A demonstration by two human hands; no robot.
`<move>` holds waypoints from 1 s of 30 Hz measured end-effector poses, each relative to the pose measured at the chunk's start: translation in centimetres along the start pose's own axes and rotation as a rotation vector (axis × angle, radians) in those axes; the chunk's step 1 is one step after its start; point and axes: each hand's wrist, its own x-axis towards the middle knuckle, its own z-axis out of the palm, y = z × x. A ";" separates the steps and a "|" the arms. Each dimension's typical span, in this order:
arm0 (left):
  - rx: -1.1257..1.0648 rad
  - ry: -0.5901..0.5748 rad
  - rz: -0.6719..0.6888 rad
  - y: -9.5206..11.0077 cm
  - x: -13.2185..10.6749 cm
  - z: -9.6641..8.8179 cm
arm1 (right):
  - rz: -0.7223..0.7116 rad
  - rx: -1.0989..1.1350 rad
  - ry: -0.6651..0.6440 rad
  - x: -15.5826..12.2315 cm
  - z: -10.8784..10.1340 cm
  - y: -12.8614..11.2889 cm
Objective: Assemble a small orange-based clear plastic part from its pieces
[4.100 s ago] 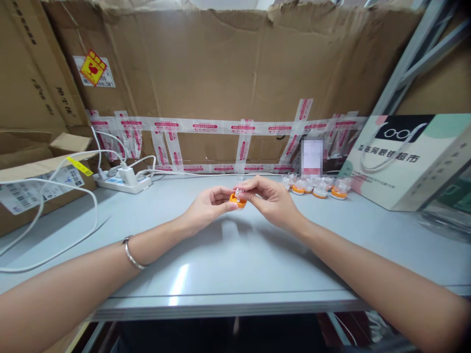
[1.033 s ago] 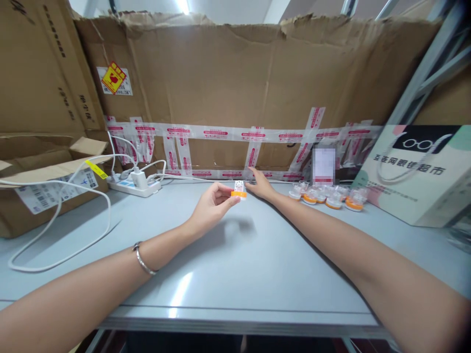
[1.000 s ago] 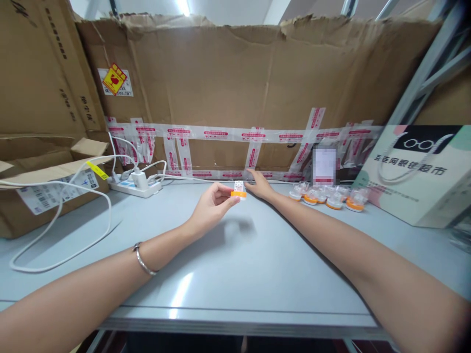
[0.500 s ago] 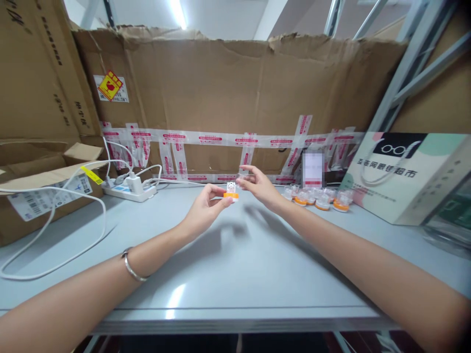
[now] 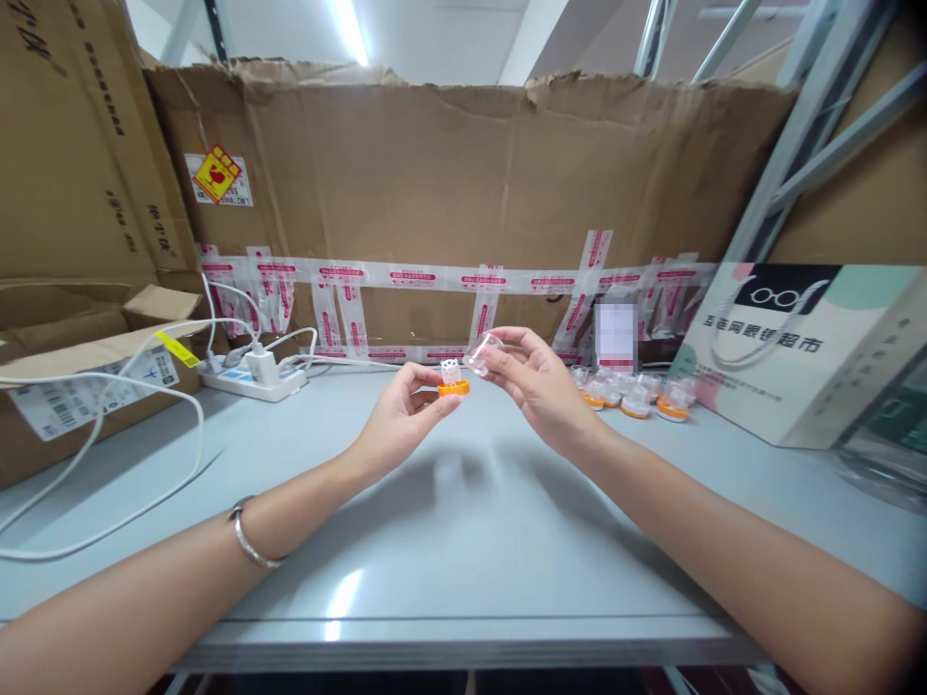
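Note:
Above the table, my left hand [image 5: 406, 410] is closed on an orange ringed base [image 5: 454, 388] with a white perforated insert [image 5: 450, 369] standing up from it. Thumb and fingers pinch the base by its left side. Just to the right, my right hand [image 5: 532, 381] grips a small clear plastic cup [image 5: 481, 355], which is tilted. A narrow gap separates the cup from the white insert. On the table beyond my right hand stands a cluster of several clear plastic pieces with orange bases [image 5: 635, 401].
A white power strip [image 5: 253, 376] with cables lies at the back left, beside an open cardboard box [image 5: 87, 376]. A tall cardboard sheet [image 5: 449, 183] closes off the back. On the right stands a printed paper bag [image 5: 774, 386], near a metal shelf post [image 5: 782, 164].
My right hand has turned, and the clear cup now shows tilted in its fingers, apart from the insert. The base in my left hand has tipped slightly and shifted a little left.

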 end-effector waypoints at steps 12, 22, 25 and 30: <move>0.028 -0.113 0.042 0.4 0.0 -0.2 | -0.012 -0.002 -0.007 -0.5 0.3 -0.8; 0.008 -0.117 0.060 1.3 -0.5 0.2 | -0.020 -0.005 -0.083 -0.8 0.4 -0.7; -0.034 -0.108 0.067 1.2 -0.4 0.2 | -0.030 -0.041 -0.116 -0.8 0.3 -0.6; -0.066 -0.049 0.044 0.9 -0.3 0.1 | -0.066 -0.116 -0.148 -0.6 0.1 -0.4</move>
